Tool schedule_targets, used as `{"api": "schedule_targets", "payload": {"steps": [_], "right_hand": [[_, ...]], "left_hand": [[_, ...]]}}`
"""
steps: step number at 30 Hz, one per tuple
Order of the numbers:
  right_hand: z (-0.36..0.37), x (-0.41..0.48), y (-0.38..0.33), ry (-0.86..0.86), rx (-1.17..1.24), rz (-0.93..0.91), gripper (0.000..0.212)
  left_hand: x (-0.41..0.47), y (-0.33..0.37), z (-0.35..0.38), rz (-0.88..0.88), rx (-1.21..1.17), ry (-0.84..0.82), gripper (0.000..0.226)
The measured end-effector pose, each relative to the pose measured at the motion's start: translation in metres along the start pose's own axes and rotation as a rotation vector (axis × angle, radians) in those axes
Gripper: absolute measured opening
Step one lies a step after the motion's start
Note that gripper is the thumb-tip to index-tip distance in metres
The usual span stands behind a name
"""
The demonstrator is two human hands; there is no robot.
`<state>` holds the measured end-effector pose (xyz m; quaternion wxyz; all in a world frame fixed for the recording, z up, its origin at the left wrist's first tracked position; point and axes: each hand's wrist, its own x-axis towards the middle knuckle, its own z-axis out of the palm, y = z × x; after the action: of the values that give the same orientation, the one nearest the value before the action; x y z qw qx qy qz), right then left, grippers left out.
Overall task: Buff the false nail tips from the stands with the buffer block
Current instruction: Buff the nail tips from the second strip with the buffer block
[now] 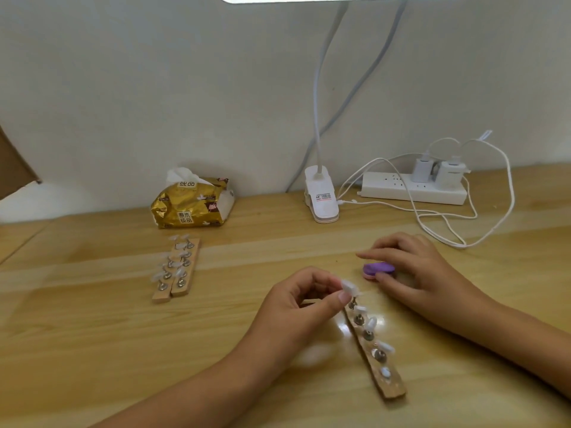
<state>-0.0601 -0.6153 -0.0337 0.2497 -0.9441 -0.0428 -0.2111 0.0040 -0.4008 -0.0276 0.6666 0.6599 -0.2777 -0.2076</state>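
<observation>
A wooden stand [375, 356] with several clear false nail tips on metal pegs lies in front of me, slanting away to the left. My left hand [296, 307] pinches a nail tip [348, 287] between thumb and fingers at the stand's far end. My right hand [414, 267] grips the purple and pink buffer block [377, 269], which rests on the wooden table [108, 350] just beyond the stand. Two more wooden stands [177, 273] with nail tips lie side by side at the left.
A gold tissue pack [191, 202] sits at the back by the wall. A white clip lamp base [321, 196] stands at centre back. A white power strip [414, 186] with chargers and looping cables [448, 230] lies at the back right.
</observation>
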Motion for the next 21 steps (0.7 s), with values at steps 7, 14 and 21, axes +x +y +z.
{"api": "schedule_targets", "payload": {"steps": [7,14,21], "right_hand": [[-0.007,-0.004,-0.028,-0.027,0.362,-0.086,0.018],[-0.008,-0.006,-0.038,-0.122,0.458,-0.101,0.015],[-0.043,-0.025,-0.04,-0.078,0.242,-0.049,0.016]], "left_hand": [[-0.001,0.004,-0.002,-0.047,-0.155,-0.02,0.043],[-0.006,0.008,0.0,-0.003,-0.23,-0.092,0.042],[0.002,-0.005,-0.007,-0.015,-0.226,0.0,0.019]]}}
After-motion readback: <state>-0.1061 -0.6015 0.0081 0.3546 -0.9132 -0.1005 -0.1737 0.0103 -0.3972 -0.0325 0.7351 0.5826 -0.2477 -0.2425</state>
